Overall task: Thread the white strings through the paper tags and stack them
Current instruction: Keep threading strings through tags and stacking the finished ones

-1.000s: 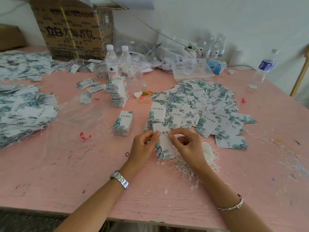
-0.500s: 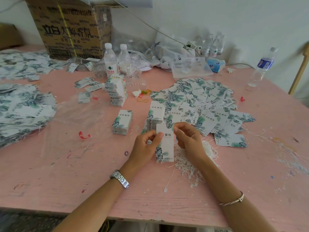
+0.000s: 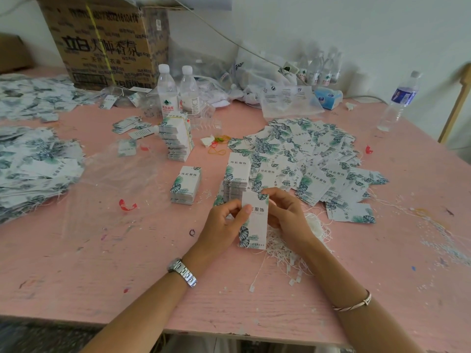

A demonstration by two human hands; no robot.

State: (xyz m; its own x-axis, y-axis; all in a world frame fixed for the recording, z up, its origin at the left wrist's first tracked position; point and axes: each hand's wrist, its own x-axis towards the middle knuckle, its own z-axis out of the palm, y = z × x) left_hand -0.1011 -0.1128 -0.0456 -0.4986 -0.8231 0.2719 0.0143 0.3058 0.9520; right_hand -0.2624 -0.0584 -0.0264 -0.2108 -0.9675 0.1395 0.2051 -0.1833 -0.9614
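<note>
One flat rectangular paper tag [image 3: 254, 220]

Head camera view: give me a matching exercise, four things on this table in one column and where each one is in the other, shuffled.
Things:
1 cardboard box
2 blue-labelled water bottle
3 pile of white strings
4 held paper tag

Places:
A far right of the table
B pinched between the left hand and right hand
C far left, by the wall
D on the table beneath the right wrist

Pairs: 1-C, 2-A, 3-D, 4-B
</note>
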